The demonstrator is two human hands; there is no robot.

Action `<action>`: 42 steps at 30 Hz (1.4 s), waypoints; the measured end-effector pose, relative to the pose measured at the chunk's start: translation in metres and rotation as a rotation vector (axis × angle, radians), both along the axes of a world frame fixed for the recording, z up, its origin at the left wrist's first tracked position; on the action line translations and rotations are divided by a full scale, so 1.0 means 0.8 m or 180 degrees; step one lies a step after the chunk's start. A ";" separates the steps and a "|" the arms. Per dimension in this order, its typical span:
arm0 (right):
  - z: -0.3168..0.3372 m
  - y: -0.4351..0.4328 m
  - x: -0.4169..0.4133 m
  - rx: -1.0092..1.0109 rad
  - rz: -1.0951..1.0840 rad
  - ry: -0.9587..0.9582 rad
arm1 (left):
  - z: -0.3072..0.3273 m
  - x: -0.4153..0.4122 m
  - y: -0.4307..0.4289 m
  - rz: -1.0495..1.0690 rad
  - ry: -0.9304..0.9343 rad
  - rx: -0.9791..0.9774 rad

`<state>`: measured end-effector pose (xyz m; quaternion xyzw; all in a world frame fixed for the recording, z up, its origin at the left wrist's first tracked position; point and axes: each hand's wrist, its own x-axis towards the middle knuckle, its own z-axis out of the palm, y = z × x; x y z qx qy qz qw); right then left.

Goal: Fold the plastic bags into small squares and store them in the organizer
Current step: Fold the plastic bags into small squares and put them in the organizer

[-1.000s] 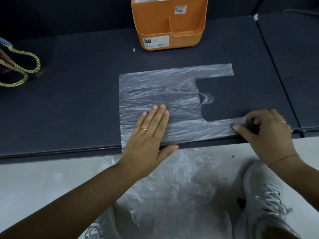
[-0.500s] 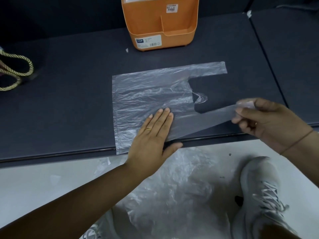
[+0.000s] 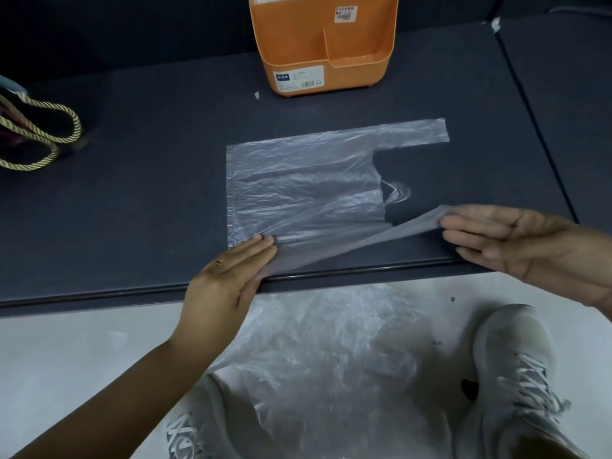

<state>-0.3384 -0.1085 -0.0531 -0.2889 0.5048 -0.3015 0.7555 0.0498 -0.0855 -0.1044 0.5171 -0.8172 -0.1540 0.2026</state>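
Thin plastic bag (image 3: 314,193) looked limp, slippery; left hand (image 3: 228,279) flat, pinning near corner; right hand (image 3: 530,250) pinched near handle strap (image 3: 414,226).

Orange organizer (image 3: 323,44), clear plastic bag (image 3: 308,190), dark table (image 3: 132,160).

Thin crinkled translucent plastic bag (image 3: 308,190) on matt dark tabletop (image 3: 149,180); smooth orange plastic organizer (image 3: 323,44).
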 end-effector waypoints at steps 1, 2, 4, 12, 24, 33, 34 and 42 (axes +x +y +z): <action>-0.003 0.002 -0.002 -0.0022 -0.0012 0.0150 | 0.004 0.005 0.002 -0.0004 0.0057 0.0075; -0.003 0.003 -0.001 -0.0059 -0.0035 0.0315 | 0.008 0.009 0.003 -0.0014 0.0139 0.0164; -0.003 0.004 -0.001 -0.0153 -0.0078 0.0576 | 0.019 0.016 0.005 0.0014 0.0370 0.0373; 0.009 -0.030 0.012 -0.0719 -0.0652 0.1312 | 0.066 0.006 -0.019 0.1748 0.2292 0.1463; -0.041 -0.152 0.021 -0.1597 -0.0672 0.3097 | 0.020 0.003 -0.137 0.2310 0.1821 0.0959; -0.041 -0.166 0.042 -0.1548 -0.0533 0.3984 | 0.003 0.003 -0.147 0.2457 0.0549 0.0327; -0.038 -0.167 0.046 -0.1570 -0.0554 0.4133 | 0.004 -0.001 -0.144 0.2518 0.0385 0.0207; -0.009 -0.136 0.209 -0.3370 0.0894 0.3381 | -0.004 -0.039 -0.117 0.0683 -0.0674 0.0114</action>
